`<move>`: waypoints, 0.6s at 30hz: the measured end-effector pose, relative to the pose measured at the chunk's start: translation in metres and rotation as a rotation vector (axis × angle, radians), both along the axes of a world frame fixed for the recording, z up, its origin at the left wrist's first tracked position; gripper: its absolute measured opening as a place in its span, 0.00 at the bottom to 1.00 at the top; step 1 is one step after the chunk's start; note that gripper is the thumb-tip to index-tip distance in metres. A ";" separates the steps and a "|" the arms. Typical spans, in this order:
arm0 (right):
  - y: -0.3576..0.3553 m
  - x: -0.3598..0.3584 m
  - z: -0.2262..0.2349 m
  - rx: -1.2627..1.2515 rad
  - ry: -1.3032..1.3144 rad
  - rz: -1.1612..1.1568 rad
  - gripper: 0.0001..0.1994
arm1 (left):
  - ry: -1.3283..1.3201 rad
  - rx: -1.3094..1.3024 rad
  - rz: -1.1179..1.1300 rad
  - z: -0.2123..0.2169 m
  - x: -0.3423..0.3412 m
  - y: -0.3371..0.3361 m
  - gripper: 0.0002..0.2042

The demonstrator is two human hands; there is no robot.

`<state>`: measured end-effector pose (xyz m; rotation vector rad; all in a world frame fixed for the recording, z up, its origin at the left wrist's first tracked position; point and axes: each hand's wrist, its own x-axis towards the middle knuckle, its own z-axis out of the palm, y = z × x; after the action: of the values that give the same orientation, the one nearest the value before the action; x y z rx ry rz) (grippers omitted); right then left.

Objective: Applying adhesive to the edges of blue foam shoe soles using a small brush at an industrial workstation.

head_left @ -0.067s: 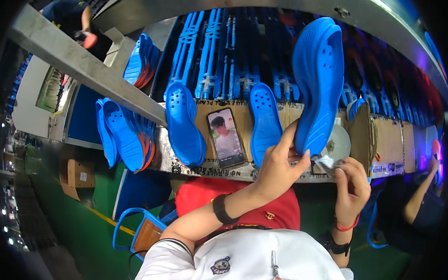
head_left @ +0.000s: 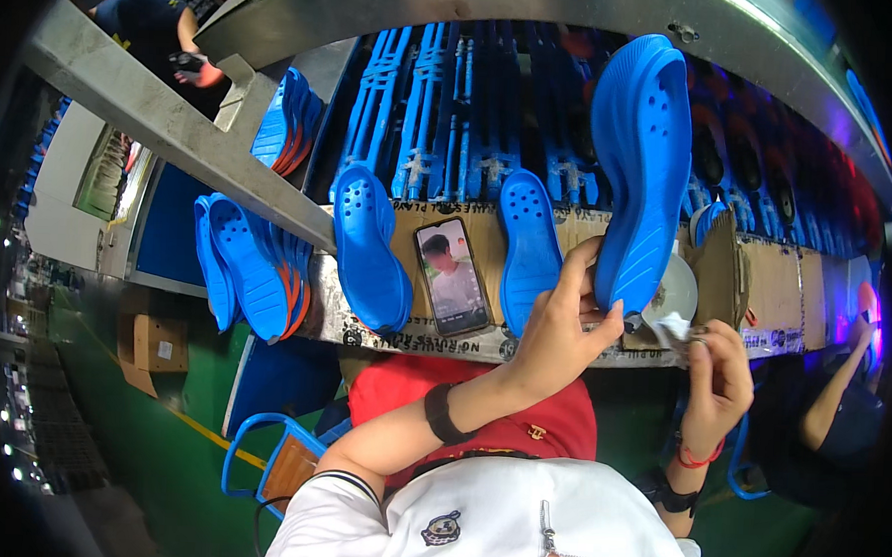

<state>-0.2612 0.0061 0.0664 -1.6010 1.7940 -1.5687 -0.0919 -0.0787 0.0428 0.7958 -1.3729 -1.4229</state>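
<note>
My left hand (head_left: 563, 328) grips the heel end of a blue shoe sole (head_left: 650, 158), held upright above the workbench, with its ridged side edge and a cluster of holes showing. To its right, the closed fingertips of my right hand (head_left: 717, 385) pinch a small whitish crumpled piece (head_left: 674, 330), too blurred to tell its material. Behind that piece sits a pale round bowl (head_left: 678, 284), partly covered by the sole. Two more blue soles lie on the cardboard-topped bench, one at the left (head_left: 371, 245) and another next to my left hand (head_left: 530, 242).
Between the lying soles rests a phone (head_left: 453, 279) with its screen lit. Racks with blue bars (head_left: 424, 108) stand behind the bench. Stacked blue and orange soles (head_left: 253, 260) are at left, beside a slanting metal beam (head_left: 174, 117). A co-worker's arm (head_left: 839, 385) appears at right.
My right hand has moved right and slightly down with the whitish piece, away from the sole. The sole in my left hand has shifted slightly right in view.
</note>
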 end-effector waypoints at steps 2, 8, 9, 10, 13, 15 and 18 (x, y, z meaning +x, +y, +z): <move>0.011 -0.022 0.000 -0.030 -0.085 -0.084 0.05 | -0.005 -0.021 -0.055 0.009 -0.004 -0.005 0.31; 0.036 -0.072 0.017 -0.080 -0.018 -0.345 0.04 | 0.038 0.000 -0.248 0.037 -0.025 -0.008 0.31; 0.038 -0.076 0.017 -0.122 -0.024 -0.349 0.03 | 0.043 0.052 -0.262 0.043 -0.029 -0.005 0.31; 0.040 -0.078 0.019 -0.170 -0.018 -0.368 0.03 | 0.054 0.098 -0.294 0.049 -0.034 -0.005 0.32; 0.042 -0.088 0.021 -0.186 -0.052 -0.406 0.03 | 0.094 0.108 -0.392 0.067 -0.054 -0.004 0.31; 0.053 -0.097 0.014 -0.227 -0.097 -0.442 0.03 | 0.120 0.159 -0.517 0.085 -0.075 -0.004 0.30; 0.075 -0.109 0.007 -0.281 -0.089 -0.523 0.03 | 0.120 0.138 -0.669 0.124 -0.122 -0.007 0.28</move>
<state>-0.3703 0.0810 0.0732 -1.1872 2.1341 -2.1623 -0.2142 -0.0855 0.1666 0.3252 -1.5311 -2.0575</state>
